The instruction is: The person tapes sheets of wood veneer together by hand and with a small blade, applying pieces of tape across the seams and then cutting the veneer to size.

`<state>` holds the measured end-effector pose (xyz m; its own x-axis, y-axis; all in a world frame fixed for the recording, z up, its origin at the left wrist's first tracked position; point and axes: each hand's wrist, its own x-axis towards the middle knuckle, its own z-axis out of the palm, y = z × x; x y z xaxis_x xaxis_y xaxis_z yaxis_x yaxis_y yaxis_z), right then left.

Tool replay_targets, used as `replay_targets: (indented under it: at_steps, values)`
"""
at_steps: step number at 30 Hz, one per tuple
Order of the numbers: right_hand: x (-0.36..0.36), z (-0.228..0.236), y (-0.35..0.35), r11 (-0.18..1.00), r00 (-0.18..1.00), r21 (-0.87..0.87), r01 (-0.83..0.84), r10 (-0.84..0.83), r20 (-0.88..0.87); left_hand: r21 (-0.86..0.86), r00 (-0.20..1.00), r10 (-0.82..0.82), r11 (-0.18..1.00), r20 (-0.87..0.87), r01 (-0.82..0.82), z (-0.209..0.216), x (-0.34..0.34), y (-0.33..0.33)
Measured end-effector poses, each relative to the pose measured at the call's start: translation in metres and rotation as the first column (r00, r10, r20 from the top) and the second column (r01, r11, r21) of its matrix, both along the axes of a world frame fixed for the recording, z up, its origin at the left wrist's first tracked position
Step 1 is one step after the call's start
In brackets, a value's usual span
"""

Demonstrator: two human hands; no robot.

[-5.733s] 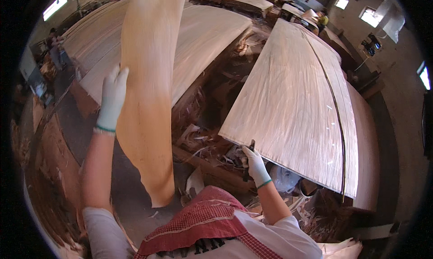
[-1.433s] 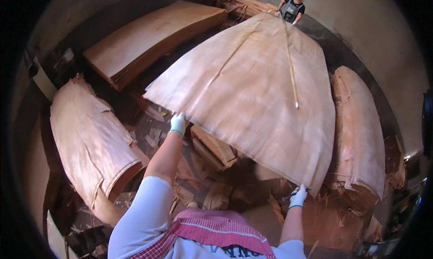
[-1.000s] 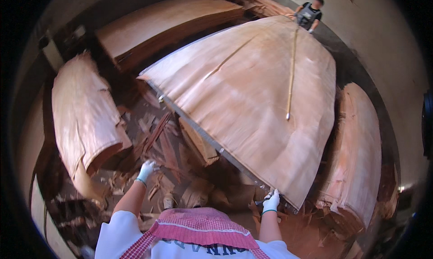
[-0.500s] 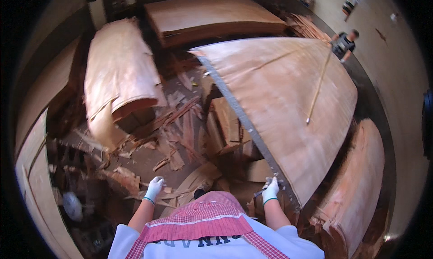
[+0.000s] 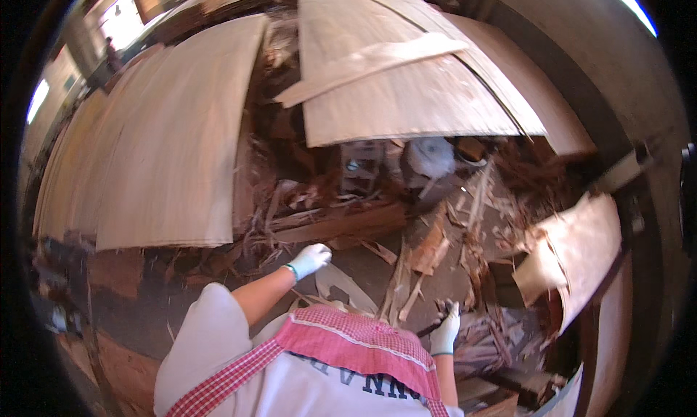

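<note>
Loose scraps point(image 5: 430, 250) lie all over the floor point(image 5: 377, 246), close to the person, so a foot could slip or trip on them. The strip point(image 5: 370, 63) lies slanted across the middle stack point(image 5: 406, 101), and one end pokes out past the stack's left edge. A bump there could knock it off, and thin wood like that could crack. The rod point(image 5: 534, 130) pokes out past the near edge too, so a sleeve could catch it. If the tool point(image 5: 442, 305) has a sharp edge, a careless swing could cut a hand or scratch the left stack point(image 5: 174, 141).

The left hand point(image 5: 312, 259) has its fingers curled in, over the floor, and nothing shows in its grip. The right hand point(image 5: 445, 335) is low by the apron point(image 5: 359, 333). Its grip looks closed around the dark tool, but the tool's shape is too blurry to tell.
</note>
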<state>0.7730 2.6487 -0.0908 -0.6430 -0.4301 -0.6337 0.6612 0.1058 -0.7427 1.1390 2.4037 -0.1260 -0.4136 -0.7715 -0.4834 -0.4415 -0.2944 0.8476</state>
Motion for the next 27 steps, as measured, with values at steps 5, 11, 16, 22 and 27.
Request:
replay_targets:
  at_steps: [5, 11, 16, 22, 27]
  values:
    - [0.072, 0.038, -0.180, 0.925, 0.915, 0.002, -0.380, 0.376, -0.149, 0.305, 0.805, 0.593, 0.764, 0.016, -0.569, -0.001, 0.159, -0.005]
    - [0.109, 0.076, -0.328, 0.795, 0.761, 0.044, -0.605, 0.594, -0.260, 0.254, 0.745, 0.645, 0.759, -0.171, -0.600, 0.033, 0.179, -0.135]
    - [0.113, 0.043, -0.426, 0.861, 0.836, 0.019, -0.509, 0.499, -0.231, 0.099, 0.764, 0.566, 0.818, -0.311, -0.566, 0.069, 0.171, -0.356]
    - [0.162, 0.048, -0.556, 0.915, 0.905, -0.032, -0.402, 0.392, -0.166, 0.218, 0.818, 0.550, 0.830, -0.171, -0.513, 0.052, 0.176, -0.554]
    - [0.189, 0.082, -0.671, 0.853, 0.829, 0.033, -0.521, 0.514, -0.220, -0.133, 0.896, 0.411, 0.910, 0.167, -0.393, 0.006, 0.178, -0.686]
